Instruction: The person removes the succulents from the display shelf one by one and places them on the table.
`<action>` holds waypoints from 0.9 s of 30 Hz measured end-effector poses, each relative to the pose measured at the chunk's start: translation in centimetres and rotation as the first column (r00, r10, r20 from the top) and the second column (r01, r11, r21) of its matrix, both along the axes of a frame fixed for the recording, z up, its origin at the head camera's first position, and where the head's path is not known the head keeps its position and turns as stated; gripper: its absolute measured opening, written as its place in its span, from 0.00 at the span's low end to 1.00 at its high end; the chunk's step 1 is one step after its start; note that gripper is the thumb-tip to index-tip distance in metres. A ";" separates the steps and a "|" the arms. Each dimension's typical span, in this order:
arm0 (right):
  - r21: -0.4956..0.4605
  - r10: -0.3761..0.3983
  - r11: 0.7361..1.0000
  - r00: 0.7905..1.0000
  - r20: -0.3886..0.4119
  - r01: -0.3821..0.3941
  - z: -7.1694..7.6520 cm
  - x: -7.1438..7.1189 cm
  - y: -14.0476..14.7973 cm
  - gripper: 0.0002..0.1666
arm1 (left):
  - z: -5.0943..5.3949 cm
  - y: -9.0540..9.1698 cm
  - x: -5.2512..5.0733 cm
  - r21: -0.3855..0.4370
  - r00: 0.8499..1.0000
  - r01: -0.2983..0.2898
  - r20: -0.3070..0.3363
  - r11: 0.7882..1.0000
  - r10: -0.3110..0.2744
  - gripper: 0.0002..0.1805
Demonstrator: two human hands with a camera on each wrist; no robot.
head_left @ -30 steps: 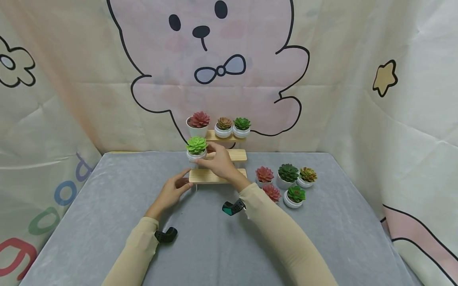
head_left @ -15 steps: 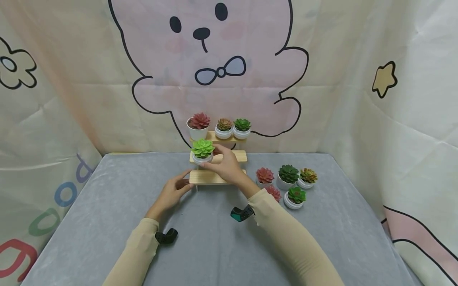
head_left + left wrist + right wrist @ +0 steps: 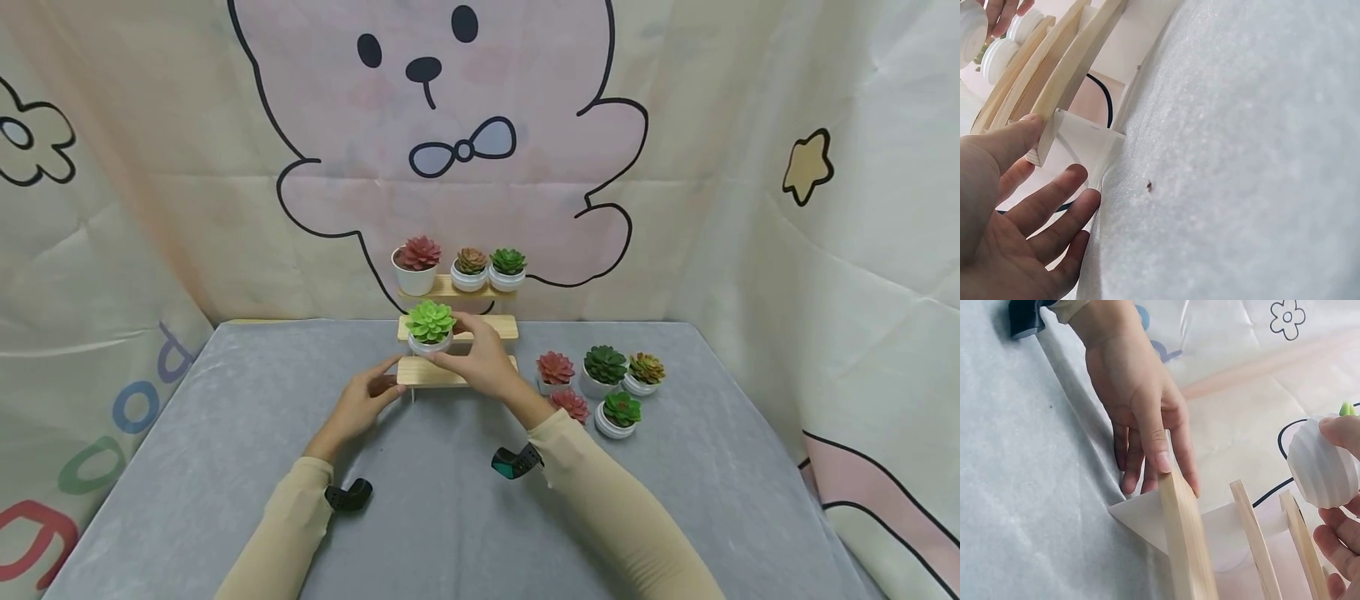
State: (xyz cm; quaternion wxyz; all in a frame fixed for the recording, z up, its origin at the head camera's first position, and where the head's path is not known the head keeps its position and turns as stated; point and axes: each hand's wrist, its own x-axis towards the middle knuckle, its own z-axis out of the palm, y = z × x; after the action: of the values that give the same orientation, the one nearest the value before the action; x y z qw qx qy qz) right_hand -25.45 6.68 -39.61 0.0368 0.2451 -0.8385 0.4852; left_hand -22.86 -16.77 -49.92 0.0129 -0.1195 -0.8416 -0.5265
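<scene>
A light-green succulent (image 3: 431, 322) in a white ribbed pot (image 3: 1324, 464) is pinched by the right hand (image 3: 483, 358), whose thumb and fingers hold the pot's side. The pot is in front of the middle tier of a three-tier wooden stand (image 3: 431, 372); whether it touches a tier cannot be told. The left hand (image 3: 360, 408) grips the left end of the lowest board (image 3: 1054, 94), thumb on one face and a finger on the other, its remaining fingers spread by the clear side support (image 3: 1082, 147).
On the top tier stand a red succulent (image 3: 419, 254), a brownish one (image 3: 470, 262) and a green one (image 3: 508, 262). Several potted succulents, among them a dark-green one (image 3: 604, 365), stand on the grey cloth (image 3: 450, 500) right of the stand. A patterned curtain (image 3: 712, 208) hangs behind.
The right hand has moved the light-green succulent rightward and down, from the left end of the stand to in front of the middle tier. The left hand has stayed at the lowest board.
</scene>
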 end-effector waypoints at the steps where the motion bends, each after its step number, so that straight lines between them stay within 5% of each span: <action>1: -0.006 -0.002 1.000 1.000 0.004 0.002 -0.1 0.1 0.1 0.39 | 0.0 0.0 0.0 -0.001 1.000 -0.001 -0.001 1.000 0.001 0.33; 27: -0.010 -0.042 0.999 0.999 0.022 0.042 -1.4 1.7 3.8 0.42 | -0.1 0.2 0.0 -0.022 1.000 -0.023 -0.013 0.999 0.023 0.34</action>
State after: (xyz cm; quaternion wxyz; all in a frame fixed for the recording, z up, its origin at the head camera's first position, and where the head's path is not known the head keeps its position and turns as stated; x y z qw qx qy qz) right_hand -23.72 10.49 -41.05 0.0389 0.2218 -0.8414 0.4913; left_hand -22.83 -16.56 -50.03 0.0231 -0.1134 -0.8486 -0.5162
